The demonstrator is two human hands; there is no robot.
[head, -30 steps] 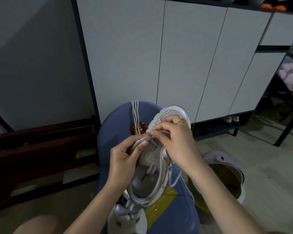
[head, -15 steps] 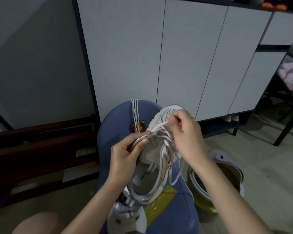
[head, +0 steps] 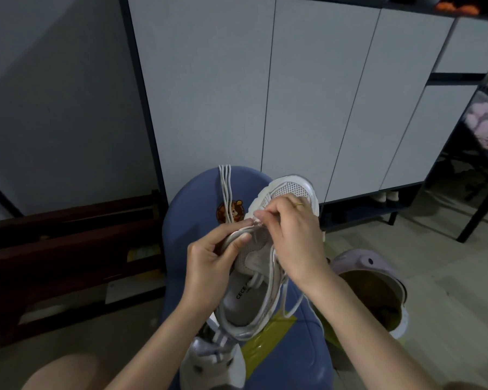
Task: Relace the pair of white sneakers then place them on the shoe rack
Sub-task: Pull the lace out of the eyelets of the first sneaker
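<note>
A white sneaker [head: 289, 190] is held above a blue chair seat [head: 192, 204], toe pointing away from me. My left hand [head: 212, 260] grips its left side near the eyelets. My right hand [head: 293, 235] pinches a white lace [head: 286, 302] at the upper left eyelets, and loose lace ends hang down the shoe's right side. The second white sneaker [head: 214, 361] lies at the seat's near edge, partly under my left forearm. A spare bundle of white laces [head: 225, 190] lies along the far part of the seat.
A white cabinet with a dark frame [head: 307, 88] stands behind the chair, with an open low shelf [head: 378, 209] holding shoes. A lilac-rimmed pot [head: 369, 291] sits on the floor to the right. Dark wooden boards [head: 68, 249] lie to the left. My bare knee [head: 68, 372] is at bottom left.
My right hand pulled the lace out to the right, then came back left to the upper eyelets, where it now pinches the lace. My left hand kept its grip on the sneaker.
</note>
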